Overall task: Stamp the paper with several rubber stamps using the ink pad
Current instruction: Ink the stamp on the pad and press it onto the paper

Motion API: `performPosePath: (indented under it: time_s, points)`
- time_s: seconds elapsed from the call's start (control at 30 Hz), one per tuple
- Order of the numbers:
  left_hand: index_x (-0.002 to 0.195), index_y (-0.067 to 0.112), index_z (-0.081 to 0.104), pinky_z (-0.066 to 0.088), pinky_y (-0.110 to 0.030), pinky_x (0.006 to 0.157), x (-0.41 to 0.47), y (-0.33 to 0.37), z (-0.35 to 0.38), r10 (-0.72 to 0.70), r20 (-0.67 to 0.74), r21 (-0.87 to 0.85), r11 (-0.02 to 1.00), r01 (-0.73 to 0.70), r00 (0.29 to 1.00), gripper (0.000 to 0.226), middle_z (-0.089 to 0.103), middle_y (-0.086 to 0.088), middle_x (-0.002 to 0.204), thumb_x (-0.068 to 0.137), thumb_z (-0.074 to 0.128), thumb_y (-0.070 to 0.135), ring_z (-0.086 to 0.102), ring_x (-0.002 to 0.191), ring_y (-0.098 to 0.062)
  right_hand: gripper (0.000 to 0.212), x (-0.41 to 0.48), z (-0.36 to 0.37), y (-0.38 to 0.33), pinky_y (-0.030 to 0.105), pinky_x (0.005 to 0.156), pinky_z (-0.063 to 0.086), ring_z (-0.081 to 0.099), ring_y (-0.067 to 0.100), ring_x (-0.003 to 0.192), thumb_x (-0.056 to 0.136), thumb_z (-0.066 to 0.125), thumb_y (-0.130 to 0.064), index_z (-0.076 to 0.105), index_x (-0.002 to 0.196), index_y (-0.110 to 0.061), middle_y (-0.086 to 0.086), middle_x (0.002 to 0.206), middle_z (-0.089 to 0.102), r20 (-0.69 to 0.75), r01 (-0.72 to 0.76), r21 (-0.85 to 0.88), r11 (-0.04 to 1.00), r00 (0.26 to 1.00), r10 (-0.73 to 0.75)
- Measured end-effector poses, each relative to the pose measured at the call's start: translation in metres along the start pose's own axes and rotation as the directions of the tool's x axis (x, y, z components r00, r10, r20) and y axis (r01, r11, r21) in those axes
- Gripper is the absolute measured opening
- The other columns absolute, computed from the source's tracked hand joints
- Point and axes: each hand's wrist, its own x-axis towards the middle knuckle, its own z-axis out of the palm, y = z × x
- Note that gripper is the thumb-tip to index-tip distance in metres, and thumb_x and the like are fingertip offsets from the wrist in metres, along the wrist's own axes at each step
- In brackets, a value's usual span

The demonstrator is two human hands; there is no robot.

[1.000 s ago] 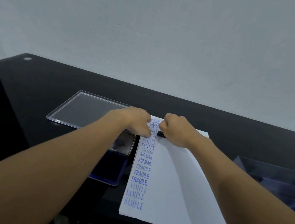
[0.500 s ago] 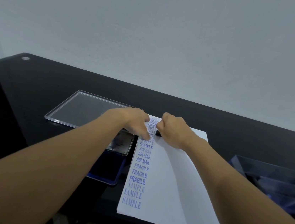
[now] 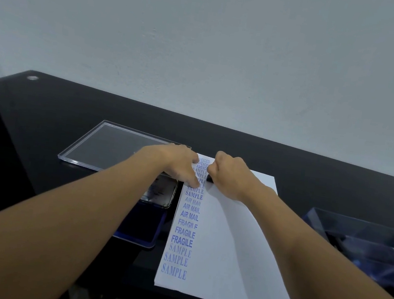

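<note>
On the black worktop (image 3: 46, 118) a clear flat lid (image 3: 116, 149) is seen at the left, the open ink pad (image 3: 158, 194) just in front of it. The paper (image 3: 223, 252) is pressed near its top left corner by the left hand (image 3: 179, 164), fingers fairly straight. A small dark stamp (image 3: 209, 178) is gripped in the curled right hand (image 3: 230, 175) and set on the paper beside blue imprints (image 3: 187, 233). A clear box (image 3: 358, 243) is seen far right.

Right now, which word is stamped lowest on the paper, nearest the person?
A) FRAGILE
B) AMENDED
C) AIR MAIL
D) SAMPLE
D: three SAMPLE prints sit lowest on the paper, just under the FRAGILE prints.
</note>
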Motion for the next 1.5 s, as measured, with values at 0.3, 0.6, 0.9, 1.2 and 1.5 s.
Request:
performPosePath:
  time_s: [0.3,0.6,0.9,1.2,1.5]
  points:
    - [0.145,0.021,0.045,0.045,-0.045,0.105,0.001,0.000,0.000,0.012,-0.001,0.008,1.000,-0.012,1.000,0.076,0.048,0.000,0.144,0.080,0.072,0.051,0.049,0.127,-0.024,0.017,0.007,0.000,0.003,0.038,0.076,0.042,0.047,0.029,0.083,0.104,0.033,-0.021,0.042,0.098,-0.008,-0.002,0.073,0.034,0.006,0.007,0.000,1.000,1.000,-0.007]
    - [0.145,0.021,0.046,0.045,-0.044,0.106,0.000,0.000,0.000,0.005,0.005,0.001,1.000,-0.005,1.000,0.075,0.048,-0.001,0.144,0.081,0.072,0.050,0.049,0.127,-0.024,0.018,0.003,0.008,0.005,0.038,0.072,0.041,0.048,0.030,0.080,0.105,0.030,-0.024,0.039,0.099,-0.009,0.001,0.072,0.036,-0.033,0.003,-0.003,1.000,0.999,-0.003]
    - [0.147,0.021,0.044,0.045,-0.044,0.106,0.000,0.000,0.000,0.012,0.004,-0.009,1.000,-0.012,1.000,0.076,0.048,0.000,0.143,0.082,0.071,0.052,0.049,0.126,-0.024,0.049,-0.004,-0.005,-0.001,0.022,0.049,0.020,0.026,0.011,0.059,0.105,0.048,-0.023,0.018,0.067,-0.018,0.003,0.090,0.031,0.088,0.185,-0.439,0.879,0.983,-0.163]
    - [0.144,0.019,0.046,0.043,-0.044,0.108,0.000,0.000,0.002,0.008,-0.009,0.003,1.000,-0.008,1.000,0.072,0.047,-0.003,0.144,0.083,0.069,0.052,0.045,0.130,-0.026,0.044,0.000,-0.003,0.000,0.025,0.049,0.018,0.024,0.013,0.058,0.103,0.045,-0.018,0.022,0.067,-0.014,-0.001,0.075,0.016,0.093,0.181,-0.441,0.879,0.983,-0.155]
    - [0.149,0.021,0.041,0.040,-0.043,0.111,-0.001,0.000,0.001,0.008,-0.007,-0.004,1.000,-0.008,1.000,0.076,0.042,-0.002,0.150,0.085,0.068,0.052,0.040,0.136,-0.025,0.041,0.001,0.006,0.004,0.026,0.050,0.027,0.029,0.014,0.057,0.102,0.050,-0.022,0.027,0.069,-0.012,0.005,0.090,0.032,0.048,0.168,-0.423,0.891,0.985,-0.163]
